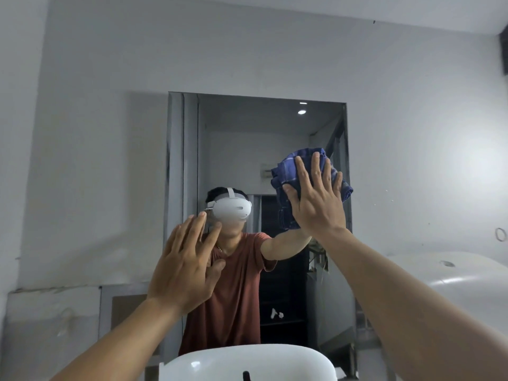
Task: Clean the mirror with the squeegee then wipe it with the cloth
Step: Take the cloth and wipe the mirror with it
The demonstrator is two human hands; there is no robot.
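A frameless rectangular mirror hangs on the grey wall straight ahead. My right hand presses a blue checked cloth flat against the glass at the mirror's right edge, fingers spread over it. My left hand rests flat on the mirror's lower left part, fingers apart, holding nothing. The glass reflects a person in a red shirt wearing a white headset. No squeegee is in view.
A white basin sits below the mirror at the bottom edge. A white rounded tank stands at the right. A grey ledge runs along the wall at lower left.
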